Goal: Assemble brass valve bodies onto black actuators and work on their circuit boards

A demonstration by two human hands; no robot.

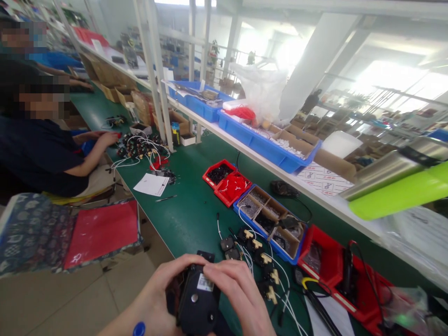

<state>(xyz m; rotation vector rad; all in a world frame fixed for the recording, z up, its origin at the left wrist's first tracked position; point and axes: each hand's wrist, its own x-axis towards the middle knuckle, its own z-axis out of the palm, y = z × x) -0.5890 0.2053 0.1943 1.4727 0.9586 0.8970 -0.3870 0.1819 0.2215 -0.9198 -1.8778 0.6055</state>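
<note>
Black plastic housing down at the bottom edge of the view, held up just off the near edge of the green surface, white label patch facing up near its top. Left hand wrapped around the housing's left side, fingers curled over the top corner, clenched onto it. Right hand gripping from the other side, fingertips pressed on the top face right by the label. Both hands grasping the same piece, then. Blue spot showing low at the left wrist, too cut off to tell what. Just beyond the hands, row of small black parts with tan connectors lying on the surface, white wires trailing off them toward the near edge. Behind those, blue divided tray with several compartments of small dark and grey bits. Left of it, two red bins touching each other, one with black pieces, one with red. Right of the tray, another red bin holding a black tool and cables. Farther along the surface, white sheet of paper lying flat, and past it a tangle of black parts and white wires under a co-worker's hand, reaching in from the left. Up above, white shelf with long blue trays. Green and metal cylinder blurred at the right, very near the camera.
</note>
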